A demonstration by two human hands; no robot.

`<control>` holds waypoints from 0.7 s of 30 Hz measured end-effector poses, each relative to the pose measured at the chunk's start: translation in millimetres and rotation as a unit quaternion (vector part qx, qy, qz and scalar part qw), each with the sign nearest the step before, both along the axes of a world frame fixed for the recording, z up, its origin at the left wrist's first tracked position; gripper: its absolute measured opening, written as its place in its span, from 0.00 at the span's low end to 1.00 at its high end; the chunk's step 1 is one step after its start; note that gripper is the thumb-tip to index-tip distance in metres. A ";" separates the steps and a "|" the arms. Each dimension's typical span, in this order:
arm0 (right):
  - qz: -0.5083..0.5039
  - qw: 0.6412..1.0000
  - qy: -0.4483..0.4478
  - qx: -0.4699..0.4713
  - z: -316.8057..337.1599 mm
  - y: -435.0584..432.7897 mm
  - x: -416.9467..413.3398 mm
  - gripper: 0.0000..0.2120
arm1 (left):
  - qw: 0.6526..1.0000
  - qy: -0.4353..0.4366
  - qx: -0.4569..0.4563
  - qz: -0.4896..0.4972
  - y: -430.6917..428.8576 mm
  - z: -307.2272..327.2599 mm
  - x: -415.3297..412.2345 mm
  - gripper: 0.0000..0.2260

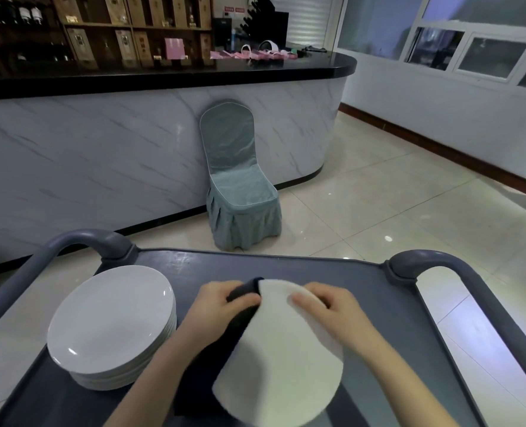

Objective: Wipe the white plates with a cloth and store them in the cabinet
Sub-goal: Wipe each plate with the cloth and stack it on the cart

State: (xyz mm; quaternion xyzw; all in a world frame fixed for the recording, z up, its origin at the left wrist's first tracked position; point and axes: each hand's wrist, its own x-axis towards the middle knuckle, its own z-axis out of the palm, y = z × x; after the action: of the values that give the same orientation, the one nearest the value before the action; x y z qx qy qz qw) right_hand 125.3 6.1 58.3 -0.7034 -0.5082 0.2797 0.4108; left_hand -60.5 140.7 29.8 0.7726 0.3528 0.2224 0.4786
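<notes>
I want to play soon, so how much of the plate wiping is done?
Nothing looks stored yet; no cabinet shows. Now the left hand presses a dark cloth on one round white plate that the right hand grips. A stack of round white plates sits on the grey plastic cart; whether they are wiped is unclear, and all still need storing.

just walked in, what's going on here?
A person stands at a grey cart, wiping one white plate. The right hand holds the plate tilted by its far rim, while the left hand grips a dark cloth against its left edge. A stack of white plates sits on the cart's left side.
</notes>
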 end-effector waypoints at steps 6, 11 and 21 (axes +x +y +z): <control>0.032 0.996 -0.068 0.050 -9.6 2.8 -9.6 0.14 | 0.998 0.018 0.024 -0.062 -1.8 -0.8 7.1 0.14; -0.288 0.935 0.163 0.126 -23.6 0.9 -24.5 0.19 | 0.927 -0.141 -0.152 0.311 -29.2 -28.9 4.9 0.16; -0.151 0.979 0.129 0.040 -20.7 -6.8 -4.2 0.03 | 0.959 -0.092 -0.104 0.246 -15.5 -23.5 -12.0 0.15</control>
State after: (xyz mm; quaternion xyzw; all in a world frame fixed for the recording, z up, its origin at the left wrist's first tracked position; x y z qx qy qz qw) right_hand 121.0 -0.7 37.6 -0.7129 -0.3496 0.2828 0.5382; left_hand -72.5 125.2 6.3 0.5841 0.5078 0.3651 0.5174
